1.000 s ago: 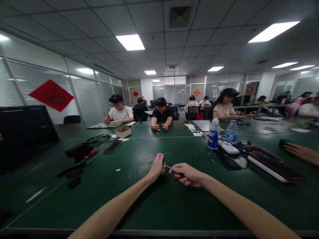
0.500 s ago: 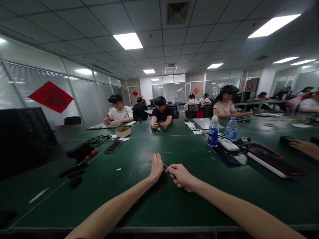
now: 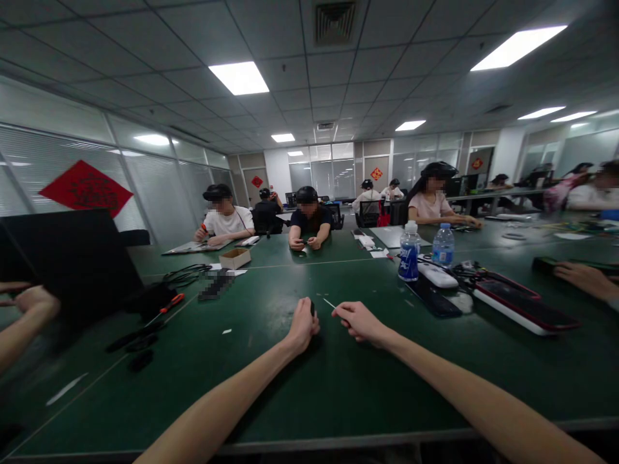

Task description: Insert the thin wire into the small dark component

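Observation:
My left hand (image 3: 302, 328) is closed above the green table (image 3: 271, 399), with a small black object (image 3: 313, 309) showing past its fingers. Most of that object is hidden by the hand. A thin, pale, straight stick (image 3: 329, 303) is pinched in my right hand (image 3: 362, 322), its free end pointing up and left towards the black object. A short gap lies between the stick's tip and my left hand. What kind of stick it is cannot be made out.
To the right stand two bottles (image 3: 409, 254), with a dark phone (image 3: 438, 301) and a red-edged device (image 3: 527, 303) nearby. On the left are an orange-handled screwdriver (image 3: 173, 303), an open box (image 3: 235, 258) and a black panel (image 3: 72, 258). Other people's hands (image 3: 36, 306) show at both sides.
My right hand has moved right, drawing the stick away from my left hand. The black object in my left hand has come into view. Another person's hands have appeared at far left.

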Motion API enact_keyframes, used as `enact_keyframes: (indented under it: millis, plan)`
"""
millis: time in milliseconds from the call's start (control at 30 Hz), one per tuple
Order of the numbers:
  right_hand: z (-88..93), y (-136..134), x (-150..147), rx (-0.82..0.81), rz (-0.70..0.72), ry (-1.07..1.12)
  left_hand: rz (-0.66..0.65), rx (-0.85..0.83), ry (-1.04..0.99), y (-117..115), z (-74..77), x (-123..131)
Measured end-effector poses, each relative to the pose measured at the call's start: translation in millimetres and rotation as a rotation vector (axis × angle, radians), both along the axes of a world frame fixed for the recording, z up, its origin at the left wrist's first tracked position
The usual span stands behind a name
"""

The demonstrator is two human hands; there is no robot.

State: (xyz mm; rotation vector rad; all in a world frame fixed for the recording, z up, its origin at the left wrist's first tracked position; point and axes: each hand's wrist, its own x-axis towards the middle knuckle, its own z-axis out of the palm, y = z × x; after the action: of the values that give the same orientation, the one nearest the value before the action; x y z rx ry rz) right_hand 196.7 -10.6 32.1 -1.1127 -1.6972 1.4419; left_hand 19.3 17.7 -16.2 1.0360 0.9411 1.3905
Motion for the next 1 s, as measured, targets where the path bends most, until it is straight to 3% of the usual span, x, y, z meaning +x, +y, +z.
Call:
enact_keyframes:
  millis: [100, 233, 800, 1000]
  plan:
    - [1.3, -4.0, 4.3, 0.063, 0.144, -0.117, -0.070, 0.014, -0.076, 1.1, 5.4, -6.8]
    - [1.0, -5.5, 1.8, 0.088, 0.217, -0.147, -0.082, -0.002, -0.109, -1.5, 12.6, -6.5]
    - [1.1, -7.4, 3.5, 0.099, 0.275, -0.106, -0.110, 0.062, -0.042, -8.7, 20.9, -7.3]
    - [7.9, -12.6, 3.7, -0.047, 0.306, -0.110, -0.045, 0.091, 0.068, -11.0, 22.3, -6.4]
